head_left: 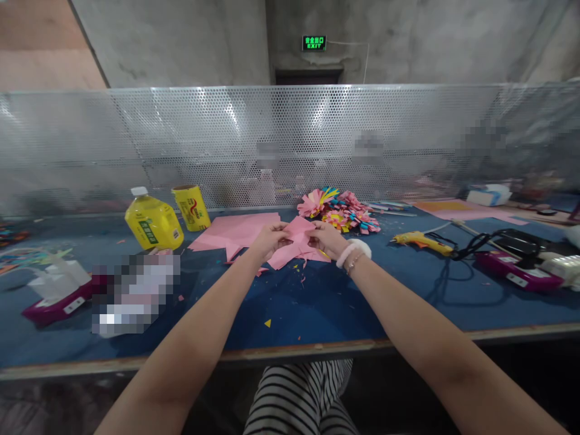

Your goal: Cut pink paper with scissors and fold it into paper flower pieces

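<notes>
Between both hands I hold a small folded sheet of pink paper point(299, 228) just above the blue tabletop. My left hand point(270, 240) pinches its left edge, and my right hand point(328, 238) has the right edge between thumb and fingers. A white fluffy band circles my right wrist. Below the held piece lie cut pieces of pink paper point(280, 258) and small scraps. Larger pink sheets point(240, 231) are spread to the left of my hands. Behind my right hand sits a pile of paper flowers point(342, 208) in pink, yellow and blue.
At left stand a yellow jug point(154, 222) and a yellow canister point(192, 208), near a purple tissue holder point(57, 305) and a blurred-out object point(138, 290). Rightward lie a yellow glue gun point(423, 241) with its cord and a purple box point(518, 272). A perforated metal panel point(203, 145) closes the back.
</notes>
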`<state>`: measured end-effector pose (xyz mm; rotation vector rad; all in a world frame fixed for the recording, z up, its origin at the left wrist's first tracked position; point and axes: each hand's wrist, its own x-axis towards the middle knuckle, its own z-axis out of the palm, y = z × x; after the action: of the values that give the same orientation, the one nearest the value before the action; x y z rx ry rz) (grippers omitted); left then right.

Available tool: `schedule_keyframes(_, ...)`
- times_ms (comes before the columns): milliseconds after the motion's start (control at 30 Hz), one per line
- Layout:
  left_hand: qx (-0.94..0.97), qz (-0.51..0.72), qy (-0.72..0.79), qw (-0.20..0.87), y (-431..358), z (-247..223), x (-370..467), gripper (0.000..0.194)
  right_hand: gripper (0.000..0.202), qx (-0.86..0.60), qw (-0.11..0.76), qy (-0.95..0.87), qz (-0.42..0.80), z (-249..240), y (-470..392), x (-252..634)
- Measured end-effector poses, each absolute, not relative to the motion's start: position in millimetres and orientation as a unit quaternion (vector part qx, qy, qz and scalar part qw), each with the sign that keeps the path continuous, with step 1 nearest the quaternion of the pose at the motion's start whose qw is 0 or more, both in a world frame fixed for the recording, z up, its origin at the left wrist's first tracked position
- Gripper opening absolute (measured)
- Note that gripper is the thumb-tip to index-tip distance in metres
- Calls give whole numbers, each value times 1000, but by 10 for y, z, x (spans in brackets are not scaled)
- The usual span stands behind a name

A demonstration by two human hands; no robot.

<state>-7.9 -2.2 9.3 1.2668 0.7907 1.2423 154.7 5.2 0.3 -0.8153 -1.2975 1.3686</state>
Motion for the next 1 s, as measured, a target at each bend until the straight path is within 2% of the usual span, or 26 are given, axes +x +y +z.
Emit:
schedule_keyframes(100, 564, 515, 361, 536, -24, 95, -88, 21, 26, -363, 502, -592, 516, -27, 78, 1552)
schedule_keyframes(200, 598, 515, 384, 479, -4, 75, -89, 21, 49, -361, 513, -622, 468, -51, 92, 1544)
schedule_keyframes(267, 594, 535, 385, 462, 14, 57, -78, 19, 56, -342, 544, -603, 472, -52, 83, 1525)
schedule_keyframes(367, 551, 560, 369, 496, 22, 43, -50, 23, 43, -318, 558, -560, 523, -26, 33, 1486)
schedule_keyframes(500, 522, 559, 359, 536, -18, 58, -22, 30, 37, -315, 510, -558, 574, 3, -29, 1457)
schedule_keyframes(700, 578, 518, 372, 509, -26, 33, -28, 25, 27, -319, 531, -612, 492, -61, 65, 1482)
schedule_keyframes(1000, 575, 539, 366, 495, 18, 3, -39, 29, 23, -340, 506, -629, 483, 21, -32, 1496)
